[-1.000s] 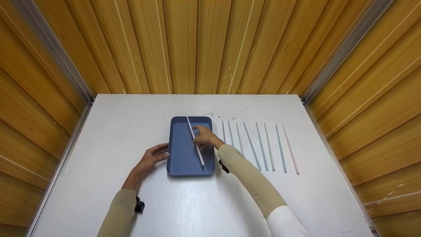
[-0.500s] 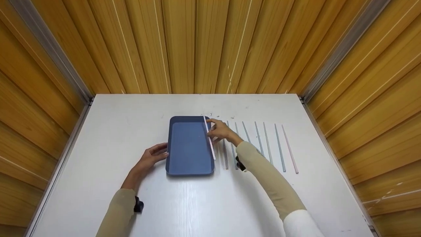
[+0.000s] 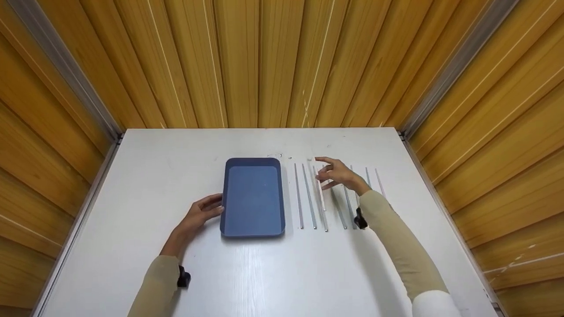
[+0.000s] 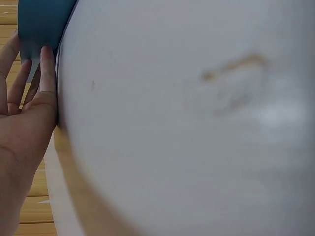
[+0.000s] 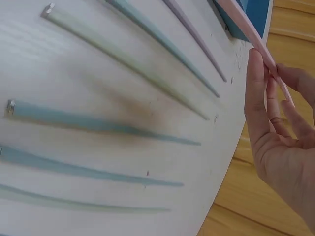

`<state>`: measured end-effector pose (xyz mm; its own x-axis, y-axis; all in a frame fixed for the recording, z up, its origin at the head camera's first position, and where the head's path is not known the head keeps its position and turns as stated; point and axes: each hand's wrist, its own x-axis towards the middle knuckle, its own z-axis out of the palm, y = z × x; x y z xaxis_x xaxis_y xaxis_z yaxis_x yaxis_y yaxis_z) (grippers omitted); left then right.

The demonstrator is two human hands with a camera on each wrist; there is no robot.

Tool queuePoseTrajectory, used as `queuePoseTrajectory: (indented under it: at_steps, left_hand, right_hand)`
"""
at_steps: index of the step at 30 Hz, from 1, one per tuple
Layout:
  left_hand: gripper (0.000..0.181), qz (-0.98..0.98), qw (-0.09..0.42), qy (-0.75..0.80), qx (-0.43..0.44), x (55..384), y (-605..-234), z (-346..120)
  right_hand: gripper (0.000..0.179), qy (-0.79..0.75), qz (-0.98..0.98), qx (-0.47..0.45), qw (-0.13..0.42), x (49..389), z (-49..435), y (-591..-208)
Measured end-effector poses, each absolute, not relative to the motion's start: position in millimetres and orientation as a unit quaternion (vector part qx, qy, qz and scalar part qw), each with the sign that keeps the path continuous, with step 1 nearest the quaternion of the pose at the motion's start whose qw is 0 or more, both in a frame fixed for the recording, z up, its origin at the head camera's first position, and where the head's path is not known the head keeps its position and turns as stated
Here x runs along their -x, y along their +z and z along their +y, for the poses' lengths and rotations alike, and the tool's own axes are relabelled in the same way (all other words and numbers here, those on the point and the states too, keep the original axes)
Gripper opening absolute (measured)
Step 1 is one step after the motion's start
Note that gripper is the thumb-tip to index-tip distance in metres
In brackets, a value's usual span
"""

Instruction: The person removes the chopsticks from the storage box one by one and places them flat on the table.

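My right hand (image 3: pixel 341 175) pinches a pink chopstick (image 3: pixel 321 193) between thumb and fingers, over the row of chopsticks on the table. In the right wrist view the pink chopstick (image 5: pixel 246 27) slants up past the fingertips, raised off the tabletop. Below it lie a purple chopstick (image 5: pixel 197 42), a blue chopstick (image 5: pixel 165 46) and a pale green chopstick (image 5: pixel 123 64). My left hand (image 3: pixel 198 219) rests against the left side of a blue rectangular tray (image 3: pixel 252 202), thumb and fingers extended along its wall. Nothing lies inside the tray.
More chopsticks, blue, green and pink, continue to the right, partly hidden by my right arm; one blue chopstick (image 5: pixel 98 120) lies tilted from its neighbours. The white table (image 3: pixel 246 277) ends at a wood-patterned wall (image 3: pixel 246 66) behind, with similar walls on both sides.
My right hand has carried the pink chopstick from over the tray, across its right rim, to above the chopstick row. My left hand stays at the tray's left side.
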<state>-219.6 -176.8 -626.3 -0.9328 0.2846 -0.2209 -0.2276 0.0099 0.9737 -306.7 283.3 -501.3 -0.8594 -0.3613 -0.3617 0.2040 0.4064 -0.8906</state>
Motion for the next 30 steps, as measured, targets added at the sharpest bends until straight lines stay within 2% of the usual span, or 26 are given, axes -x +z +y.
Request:
queuePoseTrajectory:
  at_steps: [21,30]
  left_hand:
    - [0.064,0.681,0.185,0.708,-0.021,221,-626,-178]
    - [0.064,0.684,0.189,0.705,-0.023,220,-627,-179]
  right_hand:
    - [0.076,-0.498,0.832,-0.006,0.245,291,436,-500]
    - [0.071,-0.452,0.858,-0.035,0.243,271,486,-511]
